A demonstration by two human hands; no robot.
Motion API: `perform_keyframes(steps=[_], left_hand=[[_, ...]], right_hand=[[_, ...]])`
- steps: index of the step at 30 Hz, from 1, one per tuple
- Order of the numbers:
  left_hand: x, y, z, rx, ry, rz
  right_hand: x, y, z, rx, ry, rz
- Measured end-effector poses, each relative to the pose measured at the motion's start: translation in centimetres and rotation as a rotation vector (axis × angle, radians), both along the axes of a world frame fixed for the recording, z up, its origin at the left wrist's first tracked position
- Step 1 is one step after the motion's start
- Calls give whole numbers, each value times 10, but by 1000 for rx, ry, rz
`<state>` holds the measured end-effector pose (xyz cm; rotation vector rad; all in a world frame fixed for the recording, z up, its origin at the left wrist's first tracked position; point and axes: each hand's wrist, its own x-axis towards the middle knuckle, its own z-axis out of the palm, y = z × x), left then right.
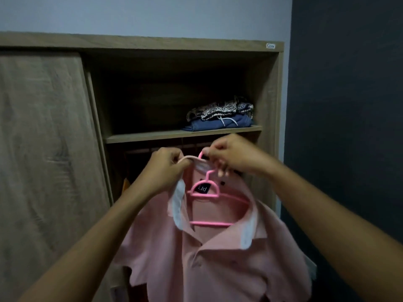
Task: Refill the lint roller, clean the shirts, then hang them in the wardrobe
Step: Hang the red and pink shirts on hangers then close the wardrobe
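A pink polo shirt (pixel 218 262) with a white-lined collar hangs on a pink plastic hanger (pixel 207 194) in front of the open wardrobe (pixel 270 88). My left hand (pixel 165 168) pinches the back of the collar at its top edge. My right hand (pixel 229 155) grips the hanger's hook just below the shelf. The hanging rail (pixel 139 151) shows dimly behind my hands. The lint roller is out of sight.
The wooden shelf (pixel 152 134) above the rail carries folded clothes (pixel 220 117), a patterned piece on a blue one. The sliding door (pixel 43 149) covers the wardrobe's left half. A dark wall stands at the right. An orange garment edge (pixel 126 184) hangs inside at left.
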<state>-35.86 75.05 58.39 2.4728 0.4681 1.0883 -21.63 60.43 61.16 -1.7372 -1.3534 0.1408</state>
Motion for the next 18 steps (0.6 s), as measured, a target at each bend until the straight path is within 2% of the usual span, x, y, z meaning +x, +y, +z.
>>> perform_keyframes(steps=[4, 8, 12, 14, 16, 18], left_hand=[[1, -3, -8, 75, 69, -2], [-2, 1, -10, 137, 134, 19], [-9, 5, -16, 82, 278, -11], [-13, 5, -17, -22, 352, -61], [-15, 7, -17, 8, 327, -23], [-15, 14, -20, 174, 213, 97]], right_hand=[[16, 8, -9, 195, -55, -94], [17, 16, -22, 120, -186, -113], [12, 12, -12, 270, -122, -57], [6, 13, -10, 203, -183, -40], [3, 16, -11, 169, -227, -56], [4, 14, -9, 232, -236, -67]])
